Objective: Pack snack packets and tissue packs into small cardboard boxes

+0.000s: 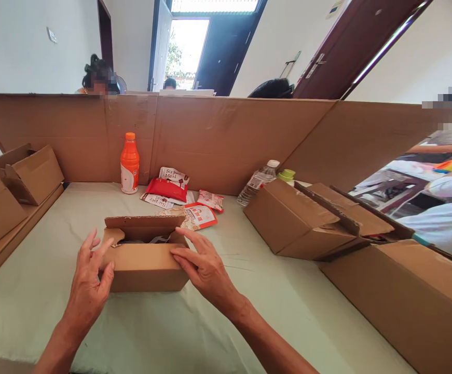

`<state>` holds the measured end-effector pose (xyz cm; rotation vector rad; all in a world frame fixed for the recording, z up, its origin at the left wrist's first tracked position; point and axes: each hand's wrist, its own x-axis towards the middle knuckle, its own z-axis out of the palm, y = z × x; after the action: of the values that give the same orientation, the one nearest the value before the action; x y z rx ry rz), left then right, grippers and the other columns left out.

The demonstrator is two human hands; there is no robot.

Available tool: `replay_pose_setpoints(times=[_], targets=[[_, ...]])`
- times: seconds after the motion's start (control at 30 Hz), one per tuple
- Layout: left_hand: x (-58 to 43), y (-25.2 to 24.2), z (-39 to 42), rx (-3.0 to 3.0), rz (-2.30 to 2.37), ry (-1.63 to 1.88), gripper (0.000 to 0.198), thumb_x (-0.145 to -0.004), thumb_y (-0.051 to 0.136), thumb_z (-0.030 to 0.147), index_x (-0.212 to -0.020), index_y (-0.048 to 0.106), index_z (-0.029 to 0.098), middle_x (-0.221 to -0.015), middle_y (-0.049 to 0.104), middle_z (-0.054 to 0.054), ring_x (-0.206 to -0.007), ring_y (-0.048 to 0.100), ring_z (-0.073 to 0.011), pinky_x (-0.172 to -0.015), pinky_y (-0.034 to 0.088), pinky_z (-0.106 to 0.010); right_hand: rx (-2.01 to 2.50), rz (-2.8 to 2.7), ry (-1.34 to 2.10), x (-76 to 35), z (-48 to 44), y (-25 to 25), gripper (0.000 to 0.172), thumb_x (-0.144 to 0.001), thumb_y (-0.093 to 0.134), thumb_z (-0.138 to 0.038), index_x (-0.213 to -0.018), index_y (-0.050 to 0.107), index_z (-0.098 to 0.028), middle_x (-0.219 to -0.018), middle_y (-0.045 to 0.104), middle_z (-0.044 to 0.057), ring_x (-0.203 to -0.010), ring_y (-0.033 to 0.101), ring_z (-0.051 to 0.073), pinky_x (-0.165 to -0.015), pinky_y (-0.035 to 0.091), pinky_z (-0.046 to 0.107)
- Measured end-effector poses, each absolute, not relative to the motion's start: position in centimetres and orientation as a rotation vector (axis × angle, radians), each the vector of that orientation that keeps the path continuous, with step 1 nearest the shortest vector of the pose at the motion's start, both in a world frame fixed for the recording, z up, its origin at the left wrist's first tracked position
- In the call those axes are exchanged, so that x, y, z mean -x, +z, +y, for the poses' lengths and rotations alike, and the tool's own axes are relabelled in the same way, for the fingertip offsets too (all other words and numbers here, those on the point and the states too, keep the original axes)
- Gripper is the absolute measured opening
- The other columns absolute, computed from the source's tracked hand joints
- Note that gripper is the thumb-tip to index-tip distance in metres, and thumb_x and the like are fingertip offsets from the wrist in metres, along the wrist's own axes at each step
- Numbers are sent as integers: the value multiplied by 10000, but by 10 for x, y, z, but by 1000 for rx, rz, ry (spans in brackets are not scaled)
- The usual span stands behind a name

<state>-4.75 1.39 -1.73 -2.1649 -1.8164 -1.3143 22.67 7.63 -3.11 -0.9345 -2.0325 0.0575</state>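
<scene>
In front of me a small brown cardboard box (148,259) sits on the pale green cloth, its back flap raised and its front flap tilted inward. Something dark and grey shows through the gap, too hidden to name. My left hand (91,272) is at the box's left end, fingers spread, thumb against the front corner. At the right end, my right hand (202,259) pinches the corner of the front flap between thumb and index finger, with another finger reaching to the side flap.
Behind the box lie a red packet (167,189), a white and orange pouch (198,215) and a small snack bag (210,200). An orange bottle (129,165) stands at the cardboard wall (226,140). A clear bottle (255,186) leans beside open boxes (288,218). More boxes (35,174) line the left.
</scene>
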Motion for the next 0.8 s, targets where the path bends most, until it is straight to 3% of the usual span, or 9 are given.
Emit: replay_pose_setpoints(times=[0.1, 0.17, 0.3, 0.4, 0.47, 0.53, 0.63, 0.8], targets=[[50, -24, 16, 2233, -1719, -1242, 294, -1004, 466, 208, -1181, 696, 257, -1534, 488, -128, -1359, 533, -286, -1062, 522, -511, 976, -2084, 33, -228, 76, -34, 251, -1003, 500, -228, -1035, 747, -262, -1413, 613, 126, -1250, 607, 303, -1004, 531, 527], [53, -28, 18, 2280, -1696, -1231, 289, -999, 463, 194, -1147, 707, 238, -1474, 557, -135, -1352, 543, -284, -1081, 512, -515, 1010, -2076, -4, -227, 80, -30, 284, -989, 519, -231, -1210, 693, -268, -1482, 555, 133, -1316, 565, 314, -1045, 501, 540], [55, -33, 19, 2287, -1726, -1261, 290, -1003, 447, 199, -1148, 698, 219, -1482, 552, -148, -1371, 533, -284, -1099, 497, -517, 1061, -2037, -67, -221, 98, -13, 541, -975, 552, -298, -1505, 462, -229, -1582, 448, 159, -1449, 431, 331, -1135, 406, 549], [53, -33, 17, 2253, -1770, -1252, 291, -1020, 434, 226, -1168, 684, 232, -1571, 448, -152, -1400, 508, -297, -1093, 494, -529, 1054, -2119, 15, -215, 107, -1, 474, -996, 529, -366, -1441, 545, -204, -1478, 574, 159, -1391, 496, 337, -1121, 400, 543], [51, -32, 15, 2217, -1800, -1233, 316, -1027, 431, 234, -1269, 635, 229, -1629, 356, -169, -1433, 473, -309, -1089, 495, -532, 1033, -2214, 104, -213, 105, 2, 350, -1028, 472, -357, -1284, 662, -215, -1316, 697, 130, -1284, 587, 316, -1084, 415, 528], [51, -32, 15, 2206, -1798, -1209, 386, -1030, 434, 232, -1403, 535, 226, -1641, 337, -179, -1461, 440, -305, -1103, 486, -528, 1013, -2280, 172, -214, 98, 1, 335, -1051, 422, -329, -1191, 705, -219, -1247, 734, 112, -1212, 634, 289, -1058, 423, 509], [54, -35, 18, 2270, -1702, -1167, 412, -1036, 402, 218, -1432, 513, 239, -1584, 453, -147, -1456, 453, -273, -1135, 465, -511, 988, -2350, 211, -223, 86, -4, 376, -1040, 454, -350, -1338, 646, -222, -1388, 661, 132, -1300, 585, 303, -1079, 417, 519], [68, -33, 24, 2363, -1615, -1062, 382, -1035, 392, 255, -1334, 628, 223, -1458, 607, -119, -1405, 518, -265, -1111, 493, -488, 955, -2496, 183, -238, 80, -18, 693, -956, 603, -483, -1561, 423, -196, -1580, 465, 172, -1489, 382, 348, -1148, 382, 552]])
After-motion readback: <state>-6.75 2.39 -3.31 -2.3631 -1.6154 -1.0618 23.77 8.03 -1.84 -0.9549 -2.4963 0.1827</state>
